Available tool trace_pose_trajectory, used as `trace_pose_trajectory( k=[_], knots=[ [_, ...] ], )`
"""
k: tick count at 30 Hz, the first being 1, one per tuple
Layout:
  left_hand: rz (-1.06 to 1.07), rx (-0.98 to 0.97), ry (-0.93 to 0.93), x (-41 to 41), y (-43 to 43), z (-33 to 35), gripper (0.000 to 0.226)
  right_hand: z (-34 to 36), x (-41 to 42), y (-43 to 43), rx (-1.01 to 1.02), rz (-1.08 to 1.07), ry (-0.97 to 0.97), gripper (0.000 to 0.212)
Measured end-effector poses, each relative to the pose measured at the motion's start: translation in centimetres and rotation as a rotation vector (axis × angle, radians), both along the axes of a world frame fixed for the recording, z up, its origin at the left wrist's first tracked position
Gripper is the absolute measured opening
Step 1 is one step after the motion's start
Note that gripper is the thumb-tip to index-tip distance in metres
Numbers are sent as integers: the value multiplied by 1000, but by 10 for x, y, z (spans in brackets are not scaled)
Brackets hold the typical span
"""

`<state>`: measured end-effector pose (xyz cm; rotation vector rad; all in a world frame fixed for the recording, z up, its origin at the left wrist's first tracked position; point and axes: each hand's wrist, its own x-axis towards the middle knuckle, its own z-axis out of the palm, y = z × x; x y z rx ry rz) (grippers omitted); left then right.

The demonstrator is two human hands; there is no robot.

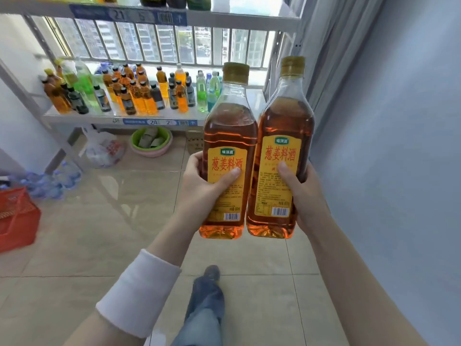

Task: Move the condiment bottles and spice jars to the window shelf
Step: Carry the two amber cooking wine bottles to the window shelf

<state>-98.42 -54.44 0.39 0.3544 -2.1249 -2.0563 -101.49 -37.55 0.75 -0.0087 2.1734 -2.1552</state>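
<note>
I hold two tall clear bottles of amber cooking wine with yellow labels and gold caps, upright and side by side in front of me. My left hand (199,181) grips the left bottle (230,126) around its label. The right bottle (287,116) is gripped low on its side by my right hand (303,188). The two bottles touch near their bases. Beyond them stands the window shelf (257,98), a metal rack against a barred window, with several small bottles (139,93) of orange, green and dark liquid across its left and middle. Its right end is bare.
A green and pink basin (151,141), a plastic bag (103,149) and a cardboard box (194,142) lie under the shelf. A red crate (17,221) and packed water bottles (50,181) sit at the left. A blue wall (399,146) runs close on the right. My leg (207,303) steps over tiled floor.
</note>
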Motion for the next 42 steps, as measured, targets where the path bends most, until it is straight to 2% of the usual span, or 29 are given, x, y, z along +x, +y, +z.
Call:
trace_pose_trajectory(
  k=[5, 9, 15, 22, 28, 30, 33, 36, 39, 42],
  knots=[
    [1, -15, 10, -106, -41, 4, 80, 7, -109, -33, 4, -30, -2, 54],
    [6, 5, 13, -184, -67, 11, 78, 19, -184, -52, -4, -60, -4, 64],
    [1, 2, 1, -281, -80, 11, 83, 18, -280, -65, 5, -64, 5, 67],
    [26, 34, 18, -389, -68, 14, 78, 16, -393, -57, 4, -14, 37, 52],
    [100, 22, 51, -479, -52, 38, 60, 35, -495, -48, -8, 72, 76, 62],
    [133, 27, 62, -504, -53, 46, 65, 43, -527, -50, -10, 92, 93, 64],
    [178, 36, 74, -536, -58, 56, 76, 51, -569, -59, -42, 117, 98, 55],
    [202, 26, 83, -565, -70, 66, 76, 62, -605, -74, -63, 154, 104, 48],
    [204, 37, 112, -593, -86, 77, 68, 72, -632, -88, -74, 171, 130, 60],
    [179, 32, 167, -620, -100, 86, 77, 79, -658, -102, -60, 162, 161, 73]
  ],
)
